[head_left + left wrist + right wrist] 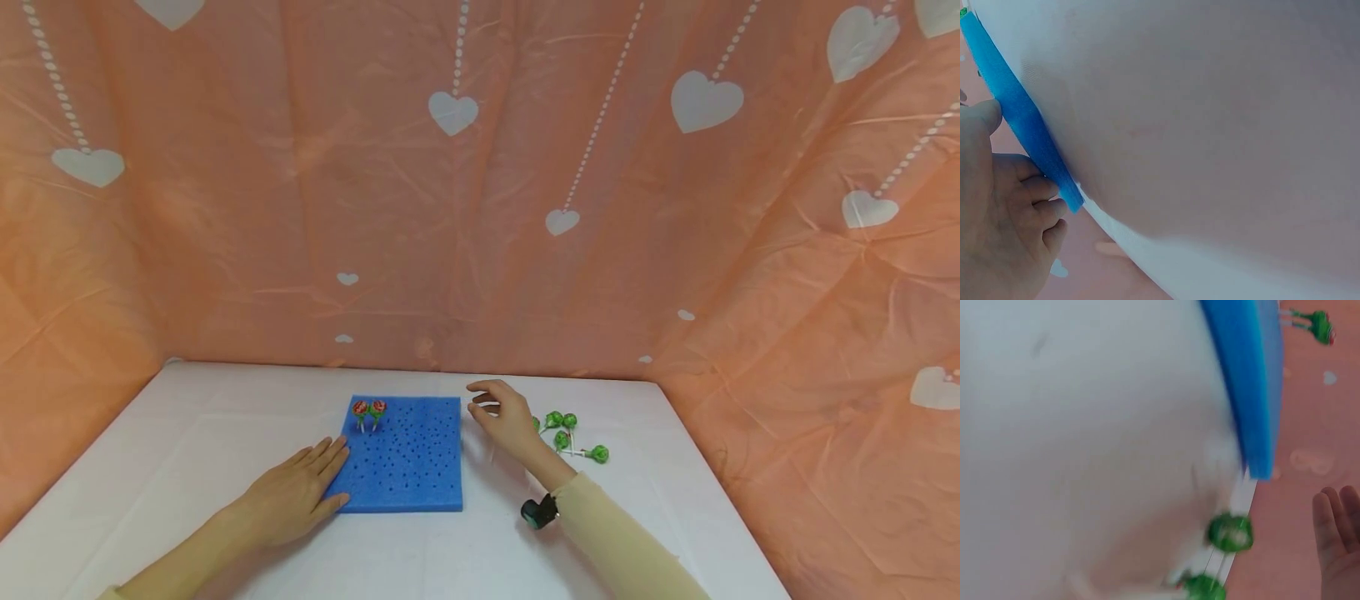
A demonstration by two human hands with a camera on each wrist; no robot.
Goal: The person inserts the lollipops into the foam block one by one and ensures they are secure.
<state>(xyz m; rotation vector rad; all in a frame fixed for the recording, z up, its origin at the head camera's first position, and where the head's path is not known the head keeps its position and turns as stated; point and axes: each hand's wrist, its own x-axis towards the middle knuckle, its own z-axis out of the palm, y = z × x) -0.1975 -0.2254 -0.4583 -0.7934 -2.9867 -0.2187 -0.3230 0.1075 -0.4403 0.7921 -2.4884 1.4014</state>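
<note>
A blue foam board (420, 492) dotted with small holes lies on the white table. Two lollipops (369, 410) with red and green wrappers stand upright by their sticks near its far left corner. My left hand (296, 492) rests against the board's left edge, fingers straight; the left wrist view shows fingertips and thumb touching the foam (1035, 134). Over the table, right of the board, hovers my right hand (506, 421), fingers loosely bent, nothing visible between them. Several green-wrapped lollipops (562, 440) lie beyond that hand, partly hidden by it; two of them (1230, 532) appear in the right wrist view.
The white table (420, 558) is backed by an orange curtain (390, 208) printed with pale hearts, which also hangs at both sides. A black wrist camera (538, 512) sits at the right sleeve's cuff.
</note>
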